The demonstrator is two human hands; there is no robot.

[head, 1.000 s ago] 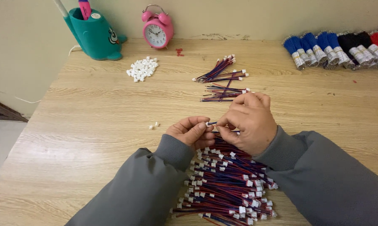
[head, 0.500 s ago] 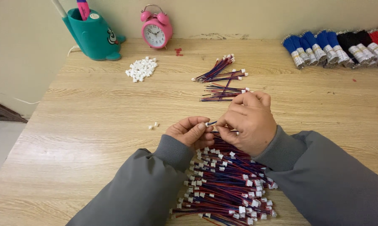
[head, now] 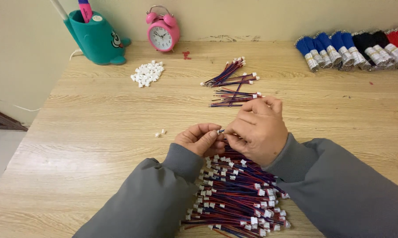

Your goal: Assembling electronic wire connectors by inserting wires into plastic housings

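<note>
Near me on the wooden table (head: pixel 97 145), my left hand (head: pixel 199 140) pinches a tiny white plug (head: pixel 220 131) so it stays put. My right hand (head: pixel 258 128) pinches its thin wires, above the big wire pile (head: pixel 238 194).

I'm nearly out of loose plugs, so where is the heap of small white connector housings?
In the head view the heap of white housings lies on the wooden table at far left, right of the teal holder and below the pink alarm clock.
</note>
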